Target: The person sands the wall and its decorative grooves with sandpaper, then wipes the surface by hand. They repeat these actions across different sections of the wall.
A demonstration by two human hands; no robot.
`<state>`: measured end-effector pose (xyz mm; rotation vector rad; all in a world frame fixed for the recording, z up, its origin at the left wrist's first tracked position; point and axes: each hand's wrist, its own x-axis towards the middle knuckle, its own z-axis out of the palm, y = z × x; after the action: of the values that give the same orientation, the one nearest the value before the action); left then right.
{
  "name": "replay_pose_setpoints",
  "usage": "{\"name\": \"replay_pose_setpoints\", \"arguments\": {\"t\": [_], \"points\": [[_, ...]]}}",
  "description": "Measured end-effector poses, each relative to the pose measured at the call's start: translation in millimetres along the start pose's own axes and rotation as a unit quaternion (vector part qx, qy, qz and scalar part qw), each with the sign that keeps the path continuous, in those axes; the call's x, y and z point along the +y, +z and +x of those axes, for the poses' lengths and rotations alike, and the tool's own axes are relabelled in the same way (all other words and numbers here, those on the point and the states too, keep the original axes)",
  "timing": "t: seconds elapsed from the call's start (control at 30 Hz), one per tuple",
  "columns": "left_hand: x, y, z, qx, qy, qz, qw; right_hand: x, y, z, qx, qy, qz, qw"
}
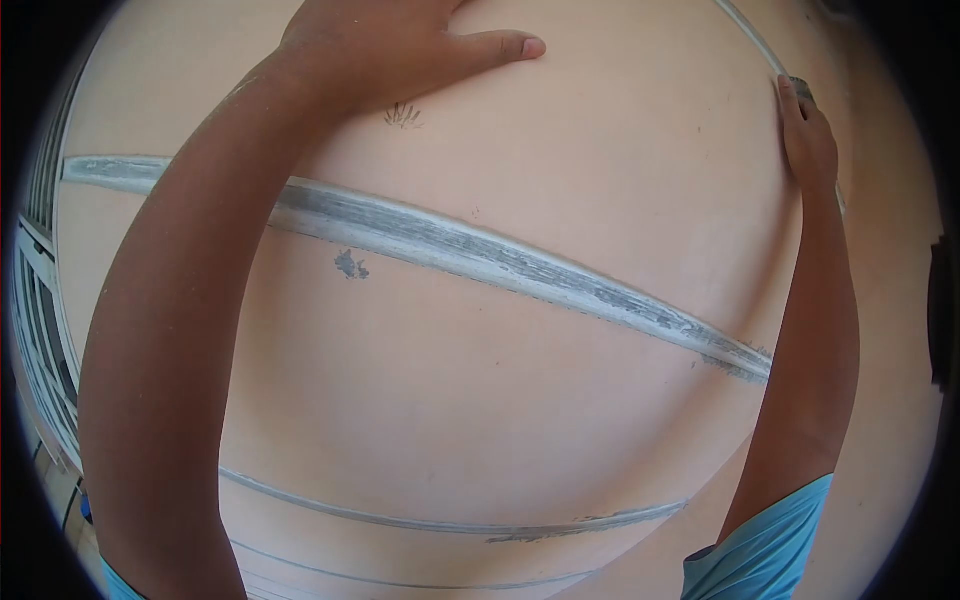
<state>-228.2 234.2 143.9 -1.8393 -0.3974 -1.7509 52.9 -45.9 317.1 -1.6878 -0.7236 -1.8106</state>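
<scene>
Large pale peach flat panel fills view, grey-white filler seams crossing it. Left hand at 12 o'clock, palm flat, fingers spread. Right hand at 2 o'clock, fingers hooked over panel edge. Hands well apart. Risk: flat palm has no grip; panel could slip or tilt.

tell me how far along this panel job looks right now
Done: the peach panel already carries a wide grey-white streaked band and thinner lines lower down. In hand: the left hand lies flat on the panel's upper part, and the right hand grips its right edge. Left: most of the surface is bare, with small grey smudges.
</scene>
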Motion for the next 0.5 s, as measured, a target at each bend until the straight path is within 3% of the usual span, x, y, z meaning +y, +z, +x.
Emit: {"name": "replay_pose_setpoints", "arguments": {"t": [0.17, 0.23, 0.5], "points": [[-13.5, 7.2, 3.4, 0.012, -0.004, 0.013, 1.0, -69.8, 5.3, -0.2, 0.02, -0.075, 0.033, 0.996], [-10.2, -2.8, -2.2, 0.0, 0.016, -0.022, 1.0, -99.8, 10.1, -0.2, 0.013, 0.022, -0.05, 0.998], [-1.3, 0.2, -3.2, 0.002, 0.007, -0.012, 1.0, -77.4, 39.9, 33.1, 0.019, -0.002, -0.056, 0.998]]}}
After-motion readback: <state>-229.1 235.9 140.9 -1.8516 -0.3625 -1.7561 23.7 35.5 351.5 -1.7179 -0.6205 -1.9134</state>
